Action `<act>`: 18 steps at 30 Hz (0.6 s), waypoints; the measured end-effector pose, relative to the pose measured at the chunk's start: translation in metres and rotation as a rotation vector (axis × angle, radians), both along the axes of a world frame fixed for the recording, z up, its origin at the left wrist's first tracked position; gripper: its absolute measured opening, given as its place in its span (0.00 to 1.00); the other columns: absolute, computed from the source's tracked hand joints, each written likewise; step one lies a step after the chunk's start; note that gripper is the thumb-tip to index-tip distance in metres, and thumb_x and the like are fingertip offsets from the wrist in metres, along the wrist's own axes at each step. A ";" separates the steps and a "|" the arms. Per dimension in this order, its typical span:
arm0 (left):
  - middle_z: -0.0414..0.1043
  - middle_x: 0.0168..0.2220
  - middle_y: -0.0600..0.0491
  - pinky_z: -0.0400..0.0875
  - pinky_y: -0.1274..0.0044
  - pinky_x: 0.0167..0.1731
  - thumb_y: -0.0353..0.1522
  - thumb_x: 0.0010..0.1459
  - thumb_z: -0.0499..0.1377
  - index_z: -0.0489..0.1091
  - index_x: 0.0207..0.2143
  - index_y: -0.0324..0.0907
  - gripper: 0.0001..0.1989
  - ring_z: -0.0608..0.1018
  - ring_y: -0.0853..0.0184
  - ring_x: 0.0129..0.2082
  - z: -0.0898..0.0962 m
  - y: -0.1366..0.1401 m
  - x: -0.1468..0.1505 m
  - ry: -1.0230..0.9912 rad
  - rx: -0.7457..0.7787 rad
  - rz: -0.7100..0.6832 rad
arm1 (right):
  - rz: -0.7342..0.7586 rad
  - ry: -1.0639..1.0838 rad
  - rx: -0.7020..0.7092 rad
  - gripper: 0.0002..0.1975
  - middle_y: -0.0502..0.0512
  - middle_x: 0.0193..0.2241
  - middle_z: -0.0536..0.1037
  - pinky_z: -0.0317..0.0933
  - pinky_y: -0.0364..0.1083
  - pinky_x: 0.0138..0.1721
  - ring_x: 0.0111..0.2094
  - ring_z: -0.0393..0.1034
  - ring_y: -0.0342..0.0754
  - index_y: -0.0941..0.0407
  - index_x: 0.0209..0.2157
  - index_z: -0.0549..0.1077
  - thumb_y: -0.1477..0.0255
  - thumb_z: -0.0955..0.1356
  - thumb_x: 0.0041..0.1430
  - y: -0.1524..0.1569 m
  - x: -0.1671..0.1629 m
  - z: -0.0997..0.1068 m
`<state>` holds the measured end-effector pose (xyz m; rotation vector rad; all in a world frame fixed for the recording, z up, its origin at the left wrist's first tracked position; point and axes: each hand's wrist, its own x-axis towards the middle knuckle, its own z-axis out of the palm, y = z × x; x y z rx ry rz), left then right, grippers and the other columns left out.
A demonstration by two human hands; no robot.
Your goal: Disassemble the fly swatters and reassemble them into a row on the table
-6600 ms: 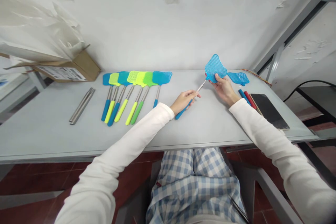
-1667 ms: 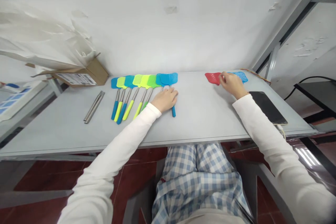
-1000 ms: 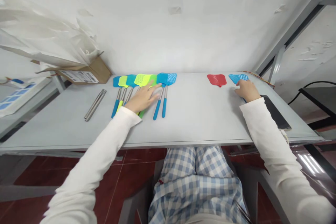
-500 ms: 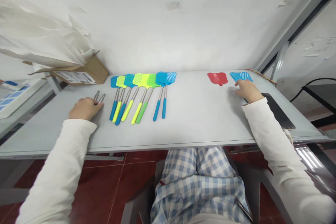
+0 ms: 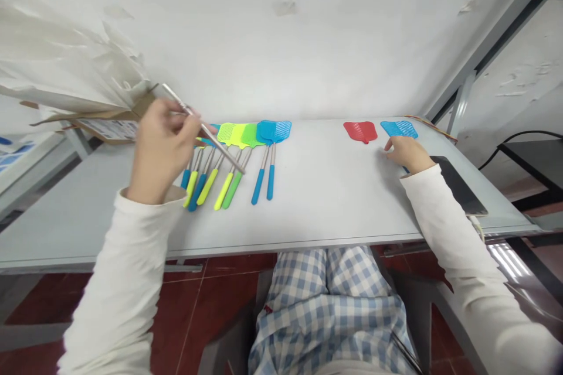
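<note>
My left hand (image 5: pixel 165 140), raised above the table, pinches a slim metal rod (image 5: pixel 220 143) that slants down to the right. Behind and below it lies a row of fly swatters, among them a yellow one (image 5: pixel 211 186), a green one (image 5: pixel 233 189) and a blue one (image 5: pixel 271 181). Far to the right, my right hand (image 5: pixel 409 152) rests low over the table with bent fingers beside a blue swatter head (image 5: pixel 399 128). A bit of blue shows under that hand; what its fingers hold is hidden. A red swatter head (image 5: pixel 360 132) lies left of it, with no rod attached.
A black tablet-like slab (image 5: pixel 457 184) lies by my right forearm, with a white cable at its near end. An open cardboard box (image 5: pixel 109 129) with plastic wrapping stands at the back left. The white wall (image 5: pixel 316 58) bounds the table behind.
My left hand has risen from the table and moved right and away from me, lifting a metal rod. My right hand has stayed about where it was; the view has shifted slightly.
</note>
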<state>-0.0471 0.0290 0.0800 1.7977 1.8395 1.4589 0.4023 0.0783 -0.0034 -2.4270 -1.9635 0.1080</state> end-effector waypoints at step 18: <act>0.74 0.27 0.54 0.73 0.72 0.44 0.27 0.64 0.52 0.60 0.35 0.42 0.03 0.80 0.69 0.30 -0.121 0.040 0.170 -1.256 -0.349 -0.316 | 0.656 0.113 0.239 0.17 0.68 0.46 0.74 0.63 0.57 0.51 0.49 0.69 0.62 0.61 0.50 0.71 0.69 0.66 0.61 0.000 -0.043 -0.028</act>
